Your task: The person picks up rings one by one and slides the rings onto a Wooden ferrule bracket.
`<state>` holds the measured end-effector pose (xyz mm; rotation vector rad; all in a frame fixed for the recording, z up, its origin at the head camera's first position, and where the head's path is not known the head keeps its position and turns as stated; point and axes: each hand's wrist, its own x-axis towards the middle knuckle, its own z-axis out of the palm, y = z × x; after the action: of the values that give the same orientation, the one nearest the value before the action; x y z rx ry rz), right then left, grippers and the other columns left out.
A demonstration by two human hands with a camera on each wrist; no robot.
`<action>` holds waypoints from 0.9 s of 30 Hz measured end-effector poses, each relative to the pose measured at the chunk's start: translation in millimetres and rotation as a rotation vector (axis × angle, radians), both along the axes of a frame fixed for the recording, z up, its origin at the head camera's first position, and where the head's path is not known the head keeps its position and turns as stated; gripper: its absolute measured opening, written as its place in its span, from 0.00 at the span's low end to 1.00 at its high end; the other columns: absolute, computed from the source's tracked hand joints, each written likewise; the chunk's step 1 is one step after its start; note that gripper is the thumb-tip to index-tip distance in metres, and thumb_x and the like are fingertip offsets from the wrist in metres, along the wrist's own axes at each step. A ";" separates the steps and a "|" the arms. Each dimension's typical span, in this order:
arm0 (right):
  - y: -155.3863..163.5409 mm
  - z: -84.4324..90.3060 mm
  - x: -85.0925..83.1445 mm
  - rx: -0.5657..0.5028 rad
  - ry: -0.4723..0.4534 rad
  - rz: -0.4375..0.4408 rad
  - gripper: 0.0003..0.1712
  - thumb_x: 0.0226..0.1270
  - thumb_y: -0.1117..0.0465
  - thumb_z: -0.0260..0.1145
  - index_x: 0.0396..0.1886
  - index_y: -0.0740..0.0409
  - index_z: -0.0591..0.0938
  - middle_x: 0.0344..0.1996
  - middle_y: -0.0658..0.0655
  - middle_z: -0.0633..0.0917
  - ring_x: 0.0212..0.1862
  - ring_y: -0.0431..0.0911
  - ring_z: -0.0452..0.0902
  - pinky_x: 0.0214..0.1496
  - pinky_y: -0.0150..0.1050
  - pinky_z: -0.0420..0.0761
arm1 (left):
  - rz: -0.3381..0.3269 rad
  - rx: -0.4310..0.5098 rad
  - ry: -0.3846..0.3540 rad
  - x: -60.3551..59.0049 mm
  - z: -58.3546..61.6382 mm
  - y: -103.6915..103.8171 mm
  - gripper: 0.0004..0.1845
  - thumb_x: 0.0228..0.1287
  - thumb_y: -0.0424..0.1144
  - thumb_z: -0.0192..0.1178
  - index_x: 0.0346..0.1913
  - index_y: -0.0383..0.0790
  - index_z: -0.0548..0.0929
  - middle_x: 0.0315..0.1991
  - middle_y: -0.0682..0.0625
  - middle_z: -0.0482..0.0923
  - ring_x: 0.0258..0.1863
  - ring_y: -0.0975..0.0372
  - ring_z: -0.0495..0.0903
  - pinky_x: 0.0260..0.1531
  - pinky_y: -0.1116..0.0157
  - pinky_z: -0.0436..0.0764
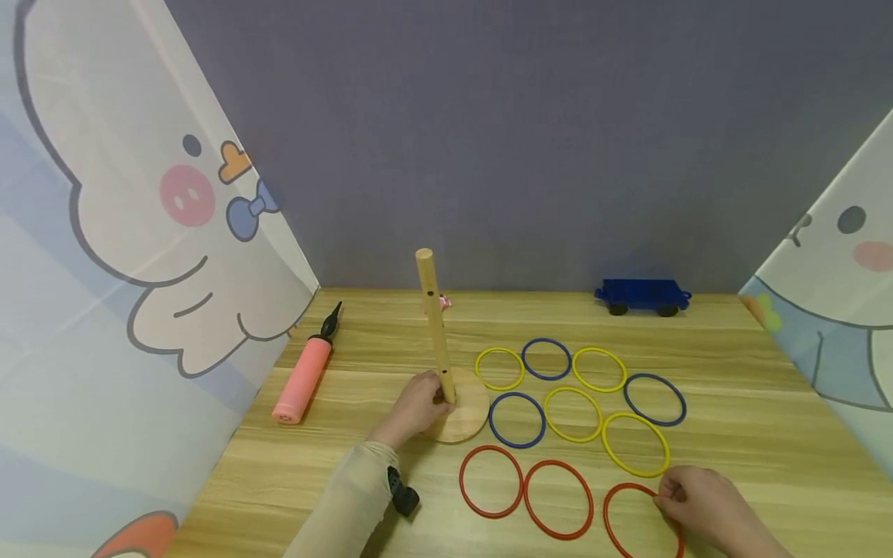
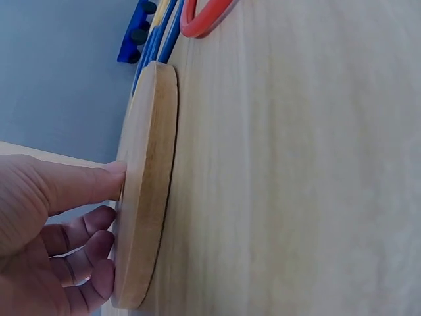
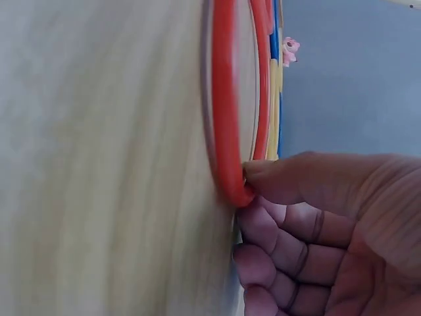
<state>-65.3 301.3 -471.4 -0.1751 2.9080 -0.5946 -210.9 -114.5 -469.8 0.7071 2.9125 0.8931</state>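
Observation:
A wooden ring-toss stand, its round base [image 2: 154, 184] flat on the table, has an upright post [image 1: 434, 322]. My left hand [image 1: 421, 404] holds the foot of the post, close above the base; in the left wrist view the hand partly hides the post. At the front right, my right hand [image 1: 705, 500] pinches the right edge of a red ring [image 1: 608, 519] between thumb and index finger. In the right wrist view that red ring [image 3: 227, 99] is tilted slightly up from the tabletop. Two more red rings, a left one [image 1: 461, 488] and a middle one [image 1: 590, 504], lie flat.
Several yellow rings [image 1: 574, 390] and blue rings [image 1: 517, 394] lie right of the stand. A pink hand pump [image 1: 303, 380] with a black nozzle lies at left. A blue toy wagon [image 1: 643, 294] and a small pink figure [image 1: 445, 302] stand near the back wall.

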 end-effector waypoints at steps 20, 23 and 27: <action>2.5 27.6 -12.3 -0.481 -0.093 -0.020 0.15 0.66 0.60 0.67 0.44 0.69 0.83 0.31 0.55 0.86 0.28 0.36 0.79 0.28 0.36 0.80 | 0.000 -0.006 0.026 -0.9 -4.1 0.6 0.07 0.54 0.32 0.72 0.35 0.39 0.84 0.35 0.52 0.77 0.39 0.58 0.76 0.42 0.60 0.75; -1.7 33.9 -17.3 -0.571 -0.118 -0.014 0.21 0.68 0.60 0.66 0.49 0.75 0.80 0.33 0.59 0.87 0.30 0.39 0.81 0.31 0.38 0.82 | 0.004 -0.019 0.041 -0.3 -4.8 0.8 0.07 0.54 0.32 0.72 0.35 0.39 0.84 0.35 0.52 0.77 0.39 0.57 0.76 0.43 0.59 0.75; -8.8 43.3 -24.3 -0.672 -0.164 -0.006 0.25 0.69 0.59 0.65 0.53 0.79 0.77 0.34 0.63 0.86 0.32 0.42 0.82 0.34 0.41 0.83 | 0.002 -0.028 0.050 0.7 -4.5 1.1 0.07 0.54 0.32 0.72 0.35 0.39 0.84 0.35 0.51 0.77 0.40 0.57 0.76 0.43 0.58 0.75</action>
<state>-89.7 292.5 -428.1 -0.1848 2.4434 -1.4852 -210.2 -113.5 -474.3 0.7355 2.9629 0.8459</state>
